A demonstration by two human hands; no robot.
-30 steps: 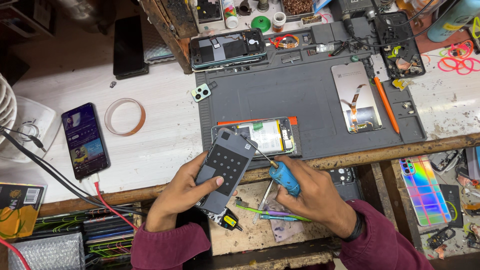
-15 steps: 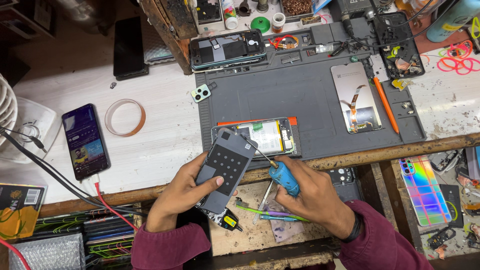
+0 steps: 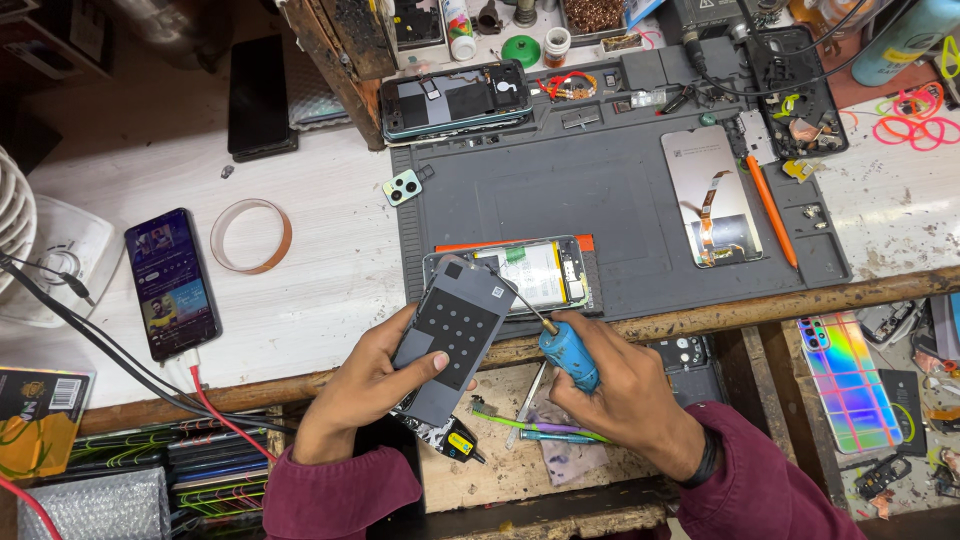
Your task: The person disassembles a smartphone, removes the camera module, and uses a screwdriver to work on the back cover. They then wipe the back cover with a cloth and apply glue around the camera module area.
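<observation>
My left hand (image 3: 362, 392) grips a grey phone panel (image 3: 455, 335) with a dotted dark patch, tilted up over the table's front edge. My right hand (image 3: 622, 390) holds a blue-handled screwdriver (image 3: 567, 352); its thin shaft reaches up-left toward the panel's top right corner. Just behind lies an opened phone (image 3: 530, 272) with its battery showing, on the grey work mat (image 3: 600, 190).
A lit phone (image 3: 171, 282) on a cable lies at the left beside a tape ring (image 3: 251, 236). On the mat are another opened phone (image 3: 455, 98), a screen part (image 3: 712, 195) and an orange tool (image 3: 773, 212). A shiny iridescent phone back (image 3: 842, 380) sits lower right.
</observation>
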